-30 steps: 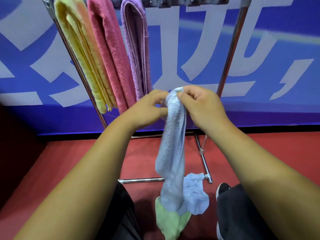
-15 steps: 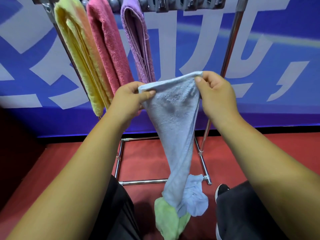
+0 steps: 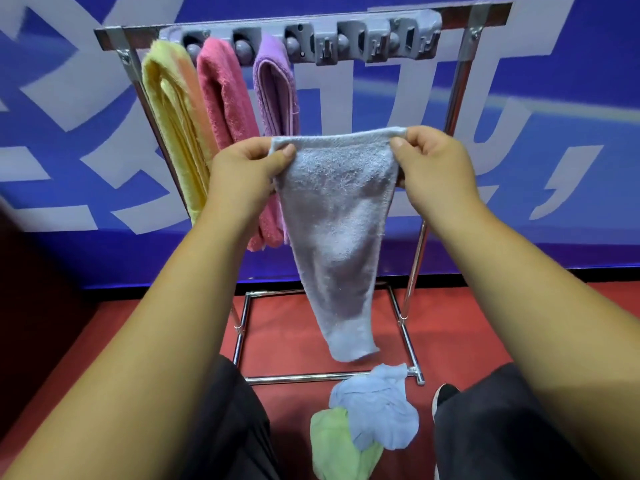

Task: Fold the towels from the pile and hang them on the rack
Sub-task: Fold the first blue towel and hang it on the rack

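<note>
Blue wall banner with big white characters (image 3: 554, 81) fills the back, red floor (image 3: 467, 323) below it. Chrome tube rack (image 3: 294, 378) stands on the floor against the banner, with a grey plastic hook strip (image 3: 346, 39) along its top bar. Pale blue terry towel (image 3: 336, 220) is held up in front of the rack at mid height, top edge stretched flat between both hands, body narrowing as it hangs, bottom end clear of the floor and above the pile. Three folded towels hang side by side from the left part of the strip: yellow terry towel (image 3: 169, 116) outermost, pink terry towel (image 3: 221, 98) next, purple terry towel (image 3: 275, 88) innermost, each close to its neighbour. Pile on the floor by the rack's front base bar: crumpled light blue cloth (image 3: 377, 414) lying over a crumpled green cloth (image 3: 336, 445). Left hand (image 3: 242, 171) pinches the towel's left top corner, thumb on the near face, fingers curled behind. Right hand (image 3: 433, 164) pinches the right top corner the same way. Black shoe toe (image 3: 445, 393) sits just right of the pile
</note>
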Available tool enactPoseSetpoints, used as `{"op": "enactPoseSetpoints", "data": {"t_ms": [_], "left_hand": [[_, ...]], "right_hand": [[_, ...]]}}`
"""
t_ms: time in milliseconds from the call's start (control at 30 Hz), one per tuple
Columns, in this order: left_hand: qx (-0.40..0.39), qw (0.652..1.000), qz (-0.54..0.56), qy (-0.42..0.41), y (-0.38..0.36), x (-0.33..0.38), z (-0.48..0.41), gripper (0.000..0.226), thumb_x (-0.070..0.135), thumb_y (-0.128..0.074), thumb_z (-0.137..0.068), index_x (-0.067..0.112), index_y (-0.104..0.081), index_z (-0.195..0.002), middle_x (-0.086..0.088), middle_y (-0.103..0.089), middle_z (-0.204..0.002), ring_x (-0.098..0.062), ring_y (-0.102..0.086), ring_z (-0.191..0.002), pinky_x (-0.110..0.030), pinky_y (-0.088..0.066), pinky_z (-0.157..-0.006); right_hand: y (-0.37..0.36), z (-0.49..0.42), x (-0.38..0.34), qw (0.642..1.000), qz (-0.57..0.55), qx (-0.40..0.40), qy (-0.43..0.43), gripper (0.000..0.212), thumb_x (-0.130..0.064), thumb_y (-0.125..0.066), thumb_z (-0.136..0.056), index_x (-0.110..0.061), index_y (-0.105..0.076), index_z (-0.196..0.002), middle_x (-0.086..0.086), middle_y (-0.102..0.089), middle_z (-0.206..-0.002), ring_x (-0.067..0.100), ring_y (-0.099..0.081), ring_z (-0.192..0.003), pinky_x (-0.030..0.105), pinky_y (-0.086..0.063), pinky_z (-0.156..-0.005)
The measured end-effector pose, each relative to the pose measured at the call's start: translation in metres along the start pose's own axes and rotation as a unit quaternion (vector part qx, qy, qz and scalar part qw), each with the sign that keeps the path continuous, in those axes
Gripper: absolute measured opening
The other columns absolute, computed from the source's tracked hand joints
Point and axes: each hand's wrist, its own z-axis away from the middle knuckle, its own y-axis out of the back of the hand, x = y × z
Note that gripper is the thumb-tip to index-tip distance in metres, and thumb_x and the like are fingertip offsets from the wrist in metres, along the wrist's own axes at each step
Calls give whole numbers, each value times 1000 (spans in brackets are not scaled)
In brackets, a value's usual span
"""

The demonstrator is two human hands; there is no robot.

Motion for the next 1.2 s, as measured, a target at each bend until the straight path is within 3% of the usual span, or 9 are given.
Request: {"op": "enactPoseSetpoints", "data": {"t_ms": [300, 433, 500, 600, 667, 833, 900, 1033, 1200], "left_hand": [[-16, 996, 79, 38, 4, 0, 4, 7, 5, -80, -91, 12, -81, -94, -1, -79, -83, -13, -73, -78, -27, -59, -74], [-42, 991, 115, 50, 3, 0, 7, 7, 7, -74, -97, 7, -79, -103, -2, -79, -87, -13, -72, -79, -26, -59, -74], [-54, 989, 122, 60, 1, -1, 10, 11, 15, -71, -102, 10, -80, -103, -3, -79, -89, -14, -70, -77, -27, -57, -71], [-61, 989, 115, 73, -1, -2, 17, 17, 24, -67, -105, 13, -78, -100, 5, -64, -62, -10, -50, -50, -24, -42, -54], [-56, 989, 101, 88, -4, -5, 20, 19, 26, -64, -107, 14, -76, -100, 10, -52, -49, -7, -42, -40, -22, -33, -48], [-33, 993, 49, 99, -8, -22, 20, 23, 34, -67, -104, 15, -80, -104, 2, -50, -56, -17, -40, -45, -26, -28, -46], [-27, 992, 45, 111, -9, -33, 19, 24, 35, -68, -103, 15, -79, -111, 5, -56, -61, -15, -46, -50, -25, -34, -51], [-22, 991, 74, 106, -14, -59, 22, 18, 25, -68, -104, 13, -81, -109, 2, -62, -66, -10, -47, -51, -26, -38, -53], [2, 988, 98, 118, -28, -88, 33, 17, 15, -67, -104, 6, -80, -112, -8, -74, -85, -13, -64, -66, -24, -52, -58]], "right_hand": [[1, 8, 3, 999, -47, 3, 6, 18, -41, -64, -99, -30, -78, -103, -1, -81, -94, 28, -78, -96, 56, -64, -91], [-2, 8, 8, 997, -78, 10, 5, 15, -34, -66, -99, -27, -78, -101, -8, -78, -82, 16, -75, -83, 57, -64, -90], [-3, 8, 10, 995, -94, 17, 0, 14, -30, -66, -101, -23, -79, -102, -16, -71, -70, 9, -67, -72, 50, -64, -86], [-5, 11, 15, 996, -89, 31, -8, 14, -22, -64, -105, -18, -78, -106, -21, -60, -58, 3, -52, -58, 31, -50, -66], [-7, 13, 19, 996, -88, 29, -15, 14, -23, -65, -105, -19, -78, -105, -20, -60, -59, 4, -50, -58, 28, -46, -64], [-13, 17, 32, 992, -116, 14, -46, 16, -32, -67, -98, -23, -81, -102, -2, -75, -77, 16, -65, -76, 54, -64, -88], [-16, 19, 41, 991, -124, 8, -58, 17, -36, -67, -94, -27, -81, -99, 11, -80, -92, 19, -70, -82, 65, -61, -92], [-26, 28, 62, 988, -130, 14, -85, 19, -42, -68, -90, -29, -80, -96, 16, -80, -98, 28, -75, -87, 67, -59, -92], [-41, 45, 88, 983, -143, 28, -108, 17, -36, -68, -97, -24, -79, -98, 10, -78, -89, 17, -70, -84, 64, -59, -93]]}}
